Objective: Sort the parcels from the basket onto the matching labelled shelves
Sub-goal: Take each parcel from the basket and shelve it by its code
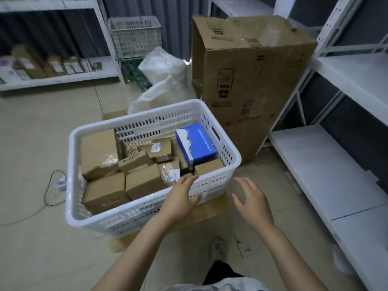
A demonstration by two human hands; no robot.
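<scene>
left hand [182, 199], fingers straight and empty, is reaching over the basket [70, 175] rim toward the small cardboard parcel [210, 166] just ahead; the empty, spread right hand [253, 203] is hovering outside

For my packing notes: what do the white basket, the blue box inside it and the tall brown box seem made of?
The white basket looks like moulded plastic, smooth, slightly glossy, with regular slots. The blue box seems printed cardboard: sharp folded edges, faint sheen. The tall brown box is probably corrugated cardboard, matt, creased and dented.
</scene>
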